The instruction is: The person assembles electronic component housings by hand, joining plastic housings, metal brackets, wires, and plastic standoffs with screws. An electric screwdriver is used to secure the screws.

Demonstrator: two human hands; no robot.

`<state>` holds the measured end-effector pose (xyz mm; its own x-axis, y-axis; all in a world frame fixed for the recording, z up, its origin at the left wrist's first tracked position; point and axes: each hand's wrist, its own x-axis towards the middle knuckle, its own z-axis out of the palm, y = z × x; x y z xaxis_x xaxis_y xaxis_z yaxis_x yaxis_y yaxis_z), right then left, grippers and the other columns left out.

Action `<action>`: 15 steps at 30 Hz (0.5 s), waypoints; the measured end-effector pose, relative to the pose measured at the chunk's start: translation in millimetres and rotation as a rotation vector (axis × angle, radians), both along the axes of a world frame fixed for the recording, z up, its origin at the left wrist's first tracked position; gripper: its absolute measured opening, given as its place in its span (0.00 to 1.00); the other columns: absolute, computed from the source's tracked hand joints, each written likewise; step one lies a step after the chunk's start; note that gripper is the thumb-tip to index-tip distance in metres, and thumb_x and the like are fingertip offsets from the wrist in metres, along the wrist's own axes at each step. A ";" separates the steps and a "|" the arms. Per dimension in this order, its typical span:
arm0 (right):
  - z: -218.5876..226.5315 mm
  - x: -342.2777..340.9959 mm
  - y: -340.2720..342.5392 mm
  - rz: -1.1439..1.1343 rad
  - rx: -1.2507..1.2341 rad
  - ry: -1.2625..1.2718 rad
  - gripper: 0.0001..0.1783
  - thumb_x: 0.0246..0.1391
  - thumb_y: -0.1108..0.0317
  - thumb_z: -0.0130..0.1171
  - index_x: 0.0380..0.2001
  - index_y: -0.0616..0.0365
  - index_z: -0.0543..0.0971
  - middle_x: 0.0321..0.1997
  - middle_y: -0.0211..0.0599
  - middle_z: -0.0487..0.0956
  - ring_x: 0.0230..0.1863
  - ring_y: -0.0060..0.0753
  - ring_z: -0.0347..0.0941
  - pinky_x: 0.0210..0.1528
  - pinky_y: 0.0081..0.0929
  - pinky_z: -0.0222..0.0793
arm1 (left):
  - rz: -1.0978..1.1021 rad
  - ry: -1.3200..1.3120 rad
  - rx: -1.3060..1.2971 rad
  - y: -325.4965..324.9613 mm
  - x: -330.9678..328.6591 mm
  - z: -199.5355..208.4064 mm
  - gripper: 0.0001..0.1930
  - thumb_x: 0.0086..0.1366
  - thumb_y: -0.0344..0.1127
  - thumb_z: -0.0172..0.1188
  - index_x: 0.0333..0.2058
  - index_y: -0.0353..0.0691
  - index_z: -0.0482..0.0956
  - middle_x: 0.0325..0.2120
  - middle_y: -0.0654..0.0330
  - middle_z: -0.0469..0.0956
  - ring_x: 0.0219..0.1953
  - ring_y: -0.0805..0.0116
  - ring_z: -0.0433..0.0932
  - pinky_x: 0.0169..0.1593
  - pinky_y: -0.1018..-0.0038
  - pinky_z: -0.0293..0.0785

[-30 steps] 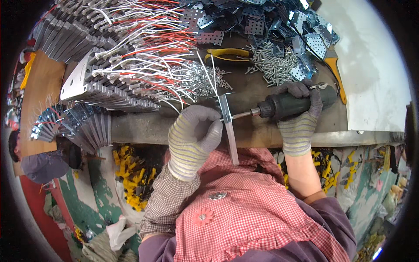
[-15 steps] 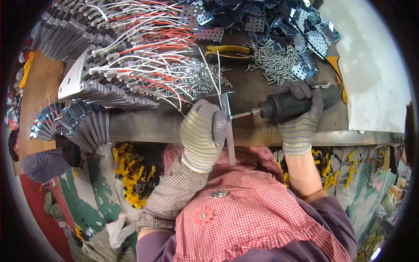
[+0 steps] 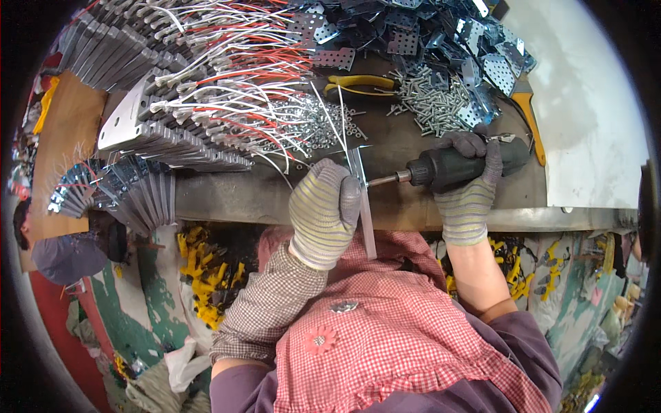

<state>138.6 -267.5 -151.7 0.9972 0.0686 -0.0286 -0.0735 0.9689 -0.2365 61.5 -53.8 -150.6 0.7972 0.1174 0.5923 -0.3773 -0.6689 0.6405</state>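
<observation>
My left hand [image 3: 318, 213], in a striped work glove, grips a flat grey metal bar [image 3: 368, 227] upright over the bench's front edge. A shiny bracket [image 3: 356, 164] sits at its top, and two white wires [image 3: 342, 117] rise from there. My right hand [image 3: 468, 196], gloved alike, is wrapped round a black power screwdriver [image 3: 447, 168] lying sideways. The driver's bit [image 3: 383, 181] points left and meets the bracket side of the bar beside my left thumb. My left fingertips are hidden behind the glove's back.
Rows of grey bars with red and white wires [image 3: 227, 89] stand at left. Behind lie nuts [image 3: 320, 120], screws [image 3: 434, 103], yellow-handled pliers [image 3: 361, 85] and a heap of perforated brackets [image 3: 406, 34]. A yellow-handled tool [image 3: 525, 113] lies beside a white sheet [image 3: 592, 124] at right.
Both hands keep their grips, and the bit stays against the part. The bar's lower end has swung slightly right; the right hand and driver have shifted a little left.
</observation>
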 end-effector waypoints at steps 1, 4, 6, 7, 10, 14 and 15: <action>0.2 -0.1 -0.7 0.004 0.013 -0.004 0.15 0.66 0.58 0.65 0.52 0.45 0.74 0.36 0.18 0.68 0.41 0.24 0.68 0.63 0.44 0.68 | 0.001 -0.003 0.001 -0.4 0.4 1.0 0.05 0.67 0.28 0.63 0.38 0.37 0.77 0.30 0.50 0.77 0.31 0.44 0.78 0.35 0.54 0.74; -2.4 0.3 -0.2 0.019 0.040 -0.021 0.16 0.66 0.58 0.65 0.53 0.45 0.74 0.36 0.18 0.69 0.42 0.24 0.69 0.63 0.45 0.69 | 0.015 -0.022 0.006 -0.6 -0.2 3.2 0.05 0.67 0.29 0.63 0.38 0.37 0.77 0.30 0.51 0.77 0.30 0.44 0.78 0.34 0.55 0.74; -1.2 0.5 -0.2 0.023 0.054 -0.034 0.17 0.67 0.57 0.65 0.54 0.45 0.74 0.36 0.19 0.69 0.42 0.24 0.69 0.64 0.45 0.69 | 0.002 0.017 -0.030 -0.7 -1.6 4.3 0.04 0.67 0.28 0.62 0.38 0.37 0.77 0.30 0.50 0.77 0.30 0.44 0.77 0.34 0.56 0.74; 0.9 0.5 -0.9 0.017 0.043 -0.015 0.20 0.66 0.56 0.66 0.56 0.46 0.74 0.36 0.19 0.69 0.42 0.25 0.69 0.64 0.45 0.69 | 0.000 0.015 -0.026 -1.2 -2.5 6.4 0.04 0.67 0.28 0.62 0.38 0.37 0.77 0.30 0.50 0.77 0.30 0.44 0.77 0.34 0.56 0.74; 0.9 0.8 -4.5 0.008 0.040 -0.010 0.26 0.64 0.52 0.68 0.60 0.47 0.74 0.36 0.20 0.69 0.42 0.26 0.70 0.63 0.46 0.70 | -0.007 0.087 -0.076 5.8 -1.8 14.3 0.04 0.67 0.28 0.62 0.39 0.38 0.77 0.29 0.49 0.77 0.29 0.43 0.77 0.34 0.56 0.74; 1.8 -0.2 0.6 0.011 -0.006 -0.016 0.32 0.60 0.49 0.73 0.61 0.49 0.73 0.36 0.21 0.70 0.42 0.27 0.71 0.62 0.47 0.71 | 0.039 0.599 -0.266 58.0 17.5 20.4 0.11 0.58 0.21 0.63 0.40 0.36 0.80 0.33 0.50 0.80 0.35 0.47 0.81 0.38 0.58 0.77; 3.9 -2.6 2.1 0.026 -0.005 -0.017 0.32 0.60 0.49 0.73 0.61 0.49 0.73 0.36 0.21 0.70 0.42 0.27 0.71 0.62 0.47 0.71 | -0.037 0.237 0.096 53.5 24.6 26.0 0.20 0.53 0.17 0.63 0.47 0.36 0.82 0.37 0.48 0.82 0.41 0.51 0.82 0.43 0.61 0.79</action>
